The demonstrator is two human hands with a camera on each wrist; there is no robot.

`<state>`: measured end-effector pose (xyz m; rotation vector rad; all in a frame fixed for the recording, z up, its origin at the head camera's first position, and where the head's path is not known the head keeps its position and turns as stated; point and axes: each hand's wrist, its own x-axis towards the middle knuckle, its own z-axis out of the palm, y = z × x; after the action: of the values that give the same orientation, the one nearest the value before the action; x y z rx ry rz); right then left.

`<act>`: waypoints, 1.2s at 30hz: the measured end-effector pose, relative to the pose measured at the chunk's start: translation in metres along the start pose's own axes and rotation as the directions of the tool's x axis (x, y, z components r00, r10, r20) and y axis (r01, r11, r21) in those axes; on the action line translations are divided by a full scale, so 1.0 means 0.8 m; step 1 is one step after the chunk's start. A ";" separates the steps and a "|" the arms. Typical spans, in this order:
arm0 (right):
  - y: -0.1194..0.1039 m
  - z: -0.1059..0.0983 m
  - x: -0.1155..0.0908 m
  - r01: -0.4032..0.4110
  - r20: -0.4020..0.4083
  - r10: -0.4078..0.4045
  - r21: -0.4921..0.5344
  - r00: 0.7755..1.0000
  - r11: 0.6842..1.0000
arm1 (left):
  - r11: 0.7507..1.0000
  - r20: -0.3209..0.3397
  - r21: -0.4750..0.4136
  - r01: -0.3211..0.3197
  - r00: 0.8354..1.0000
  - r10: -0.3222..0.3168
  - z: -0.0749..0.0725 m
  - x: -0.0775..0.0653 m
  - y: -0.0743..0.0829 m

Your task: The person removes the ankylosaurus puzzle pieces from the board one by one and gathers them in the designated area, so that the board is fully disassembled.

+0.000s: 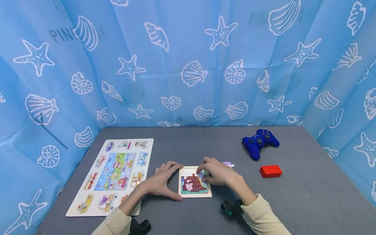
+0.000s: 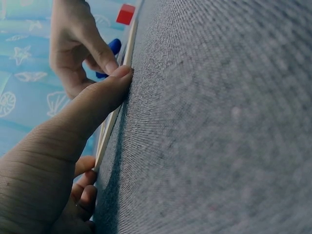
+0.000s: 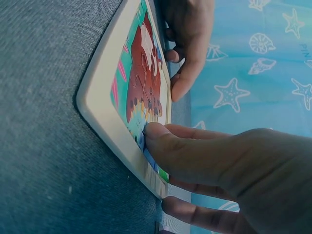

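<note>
A small wooden jigsaw tray (image 1: 195, 195) lies flat on the table, its picture a red-brown animal on green and blue. My left hand (image 1: 160, 181) grips the tray's left side, thumb at the near corner and index finger at the far one. Over the tray's right part, my right hand (image 1: 218, 173) has its thumb and fingers on a blue and green jigsaw piece (image 3: 151, 158), pinching it; the fingers hide much of it. The tray's upper left shows a pale bare area. A purple loose jigsaw piece (image 1: 227, 164) lies just beyond the right hand, partly covered.
To the left lies a large peg puzzle board (image 1: 101, 182) with vehicle pieces, its near right corner under the left forearm. A blue game controller (image 1: 259, 142) and a red block (image 1: 270, 171) sit to the right on the grey table (image 1: 308, 195). A shell-patterned curtain (image 1: 188, 91) hangs behind.
</note>
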<state>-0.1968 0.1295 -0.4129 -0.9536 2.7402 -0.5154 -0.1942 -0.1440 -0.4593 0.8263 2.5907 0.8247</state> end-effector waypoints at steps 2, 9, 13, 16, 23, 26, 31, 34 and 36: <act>0.000 0.000 0.000 -0.002 -0.002 0.002 -0.003 1.000 1.000 | 1.000 -0.001 0.002 -0.002 1.000 0.002 0.000 0.000 0.000; 0.000 -0.001 -0.001 -0.006 -0.004 0.006 0.003 1.000 1.000 | 1.000 -0.004 0.007 -0.005 1.000 0.006 -0.001 0.000 0.000; 0.001 -0.001 0.000 0.000 -0.006 0.000 0.019 1.000 1.000 | 1.000 -0.004 0.008 -0.008 1.000 0.008 -0.001 0.001 0.001; 0.001 0.000 0.001 0.001 -0.008 0.000 0.025 1.000 1.000 | 1.000 -0.003 0.011 -0.007 1.000 0.007 -0.002 0.001 0.000; 0.001 0.000 0.001 -0.009 -0.016 0.009 0.032 1.000 0.999 | 1.000 -0.002 0.020 -0.003 1.000 0.003 -0.001 0.001 0.000; 0.002 0.000 0.001 -0.001 -0.021 0.002 0.034 1.000 0.999 | 1.000 -0.002 0.017 0.003 1.000 -0.003 -0.001 0.001 0.000; 0.003 0.000 0.001 0.003 -0.024 -0.002 0.032 1.000 0.999 | 1.000 -0.001 0.013 0.006 1.000 -0.006 -0.001 0.000 -0.001; 0.004 0.000 0.001 0.003 -0.025 -0.002 0.032 1.000 0.999 | 1.000 -0.002 0.011 0.004 1.000 -0.004 0.000 0.000 -0.002; 0.004 0.000 0.001 0.004 -0.026 -0.003 0.034 1.000 0.999 | 1.000 -0.003 0.011 0.002 1.000 -0.002 0.000 0.000 -0.002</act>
<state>-0.1994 0.1314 -0.4145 -0.9502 2.7441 -0.5772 -0.1948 -0.1450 -0.4604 0.8262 2.6010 0.8124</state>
